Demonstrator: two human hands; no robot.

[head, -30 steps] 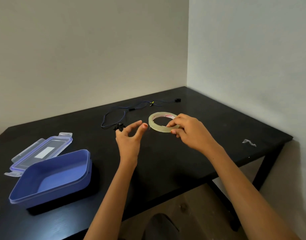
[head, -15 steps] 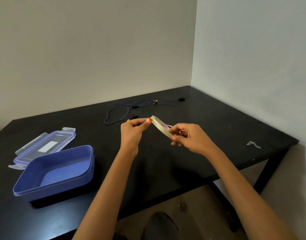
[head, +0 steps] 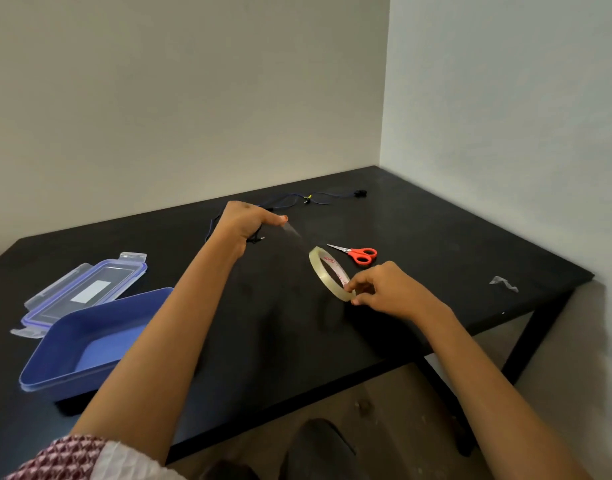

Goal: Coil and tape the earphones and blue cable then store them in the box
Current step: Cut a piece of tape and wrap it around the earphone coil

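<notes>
Head view: open blue plastic box (head: 90, 344) near me, empty; my right hand (head: 391, 292) pinches clear tape roll (head: 327, 275); my left hand (head: 244, 223) pinches pulled-out tape strip (head: 292, 233), black bundle beneath, likely earphones (head: 255, 239); thin blue cable (head: 287, 200) far, uncoiled; nothing stored.

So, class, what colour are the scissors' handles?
The scissors have orange-red handles, clearest in head view.

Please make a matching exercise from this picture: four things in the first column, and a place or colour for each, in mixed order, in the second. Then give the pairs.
1. tape roll
2. scissors
3. lid
4. cable

a. flat behind the box
b. farthest back on the table
c. in the right hand
d. red handles

Pairs: 1-c, 2-d, 3-a, 4-b.
</notes>
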